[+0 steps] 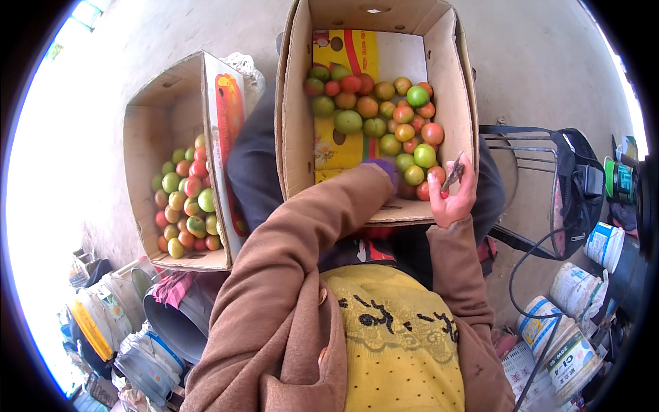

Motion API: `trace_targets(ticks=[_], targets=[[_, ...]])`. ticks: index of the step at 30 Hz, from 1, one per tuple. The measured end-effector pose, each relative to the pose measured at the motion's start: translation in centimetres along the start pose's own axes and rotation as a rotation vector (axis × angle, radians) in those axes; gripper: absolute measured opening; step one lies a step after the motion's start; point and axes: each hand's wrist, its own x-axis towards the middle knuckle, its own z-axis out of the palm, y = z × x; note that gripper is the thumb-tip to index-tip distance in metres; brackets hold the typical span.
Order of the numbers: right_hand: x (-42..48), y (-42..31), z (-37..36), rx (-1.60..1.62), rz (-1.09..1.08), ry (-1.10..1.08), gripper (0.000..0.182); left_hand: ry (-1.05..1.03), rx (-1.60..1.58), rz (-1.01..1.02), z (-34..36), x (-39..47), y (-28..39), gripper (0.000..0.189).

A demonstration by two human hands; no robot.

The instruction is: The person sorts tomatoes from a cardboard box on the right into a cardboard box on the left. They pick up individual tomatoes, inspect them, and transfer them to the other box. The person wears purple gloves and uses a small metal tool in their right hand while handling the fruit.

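Observation:
A cardboard box [453,98] stands before me across my legs, with red, orange and green tomatoes [367,107] over a yellow and white printed bottom. My left arm reaches over its near edge. My left hand [387,172] is low inside, beside the tomatoes, blurred and mostly hidden by the brown sleeve; purple material shows at the wrist, and its fingers cannot be made out. At the near right corner, my right hand [453,198] is raised palm up, with a thin dark brown piece [453,172], perhaps a dried leaf, between thumb and fingers.
On the left, a second cardboard box [165,98] holds more tomatoes [191,186]. A metal-framed stool or rack [520,144] with a black bag [579,190] and a cable is at the right. Buckets [545,324] crowd the lower right; others [149,360] and a grey tub [172,322] are lower left.

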Motion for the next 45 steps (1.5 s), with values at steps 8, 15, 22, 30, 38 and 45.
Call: trace_targets(ticks=[8,15,22,30,38,45], targets=[[0.8,-0.7,0.4,-0.001,0.002,0.02,0.07,-0.164,-2.069,0.337,-2.1,-5.8,-7.1,0.055],[2.3,-6.0,0.5,-0.102,-0.205,-0.191,0.069,0.01,-2.305,0.692,2.7,-12.5,-6.9,0.061],[1.6,-8.2,1.7,-0.133,-0.34,-0.364,0.07,0.248,-2.164,0.605,2.9,-15.2,-8.0,0.07],[0.5,-8.5,2.7,-0.14,-0.349,-0.412,0.07,0.356,-2.103,0.585,2.9,-16.7,-7.3,0.061],[-0.5,-7.2,3.1,-0.012,-0.237,-0.38,0.063,0.778,-1.653,0.392,4.2,-22.5,-8.6,0.06],[-1.0,-4.1,3.7,0.366,0.095,-0.336,0.062,1.456,-0.946,-0.522,11.3,-33.1,-18.2,0.057]])
